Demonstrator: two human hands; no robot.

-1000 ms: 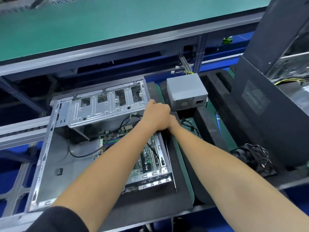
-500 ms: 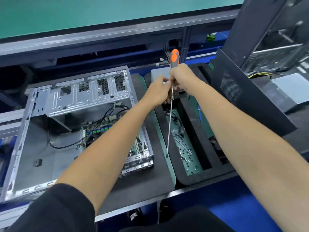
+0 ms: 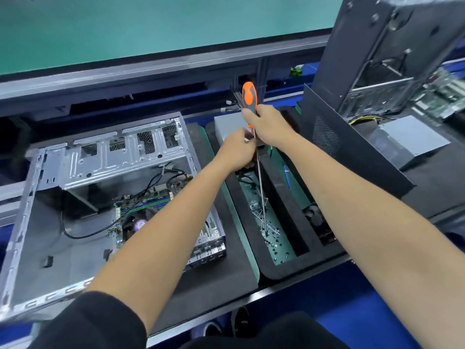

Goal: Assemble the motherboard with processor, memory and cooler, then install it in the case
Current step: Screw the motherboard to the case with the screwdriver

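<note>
An open silver computer case [image 3: 32, 222] lies on its side at the left, with the green motherboard [image 3: 141, 207] inside it, partly hidden by my left forearm. My right hand [image 3: 270, 127] is shut on a screwdriver [image 3: 249, 96] with an orange and grey handle, held upright; its long shaft runs down to a pile of screws [image 3: 268, 229] in a green-floored slot of the black foam tray [image 3: 276, 270]. My left hand [image 3: 236, 151] is beside the shaft just under the handle, fingers curled; whether it pinches something is hidden.
A grey power supply [image 3: 227, 124] sits behind my hands. A black side panel [image 3: 352, 157] leans at the right, with another case [image 3: 392, 59] and a second power supply [image 3: 412, 139] beyond. A black fan [image 3: 317, 217] lies in the tray. The green bench top [image 3: 151, 26] is beyond.
Both hands left the case's rim and moved right over the foam tray. My right hand took up the screwdriver and now holds it upright over the screws.
</note>
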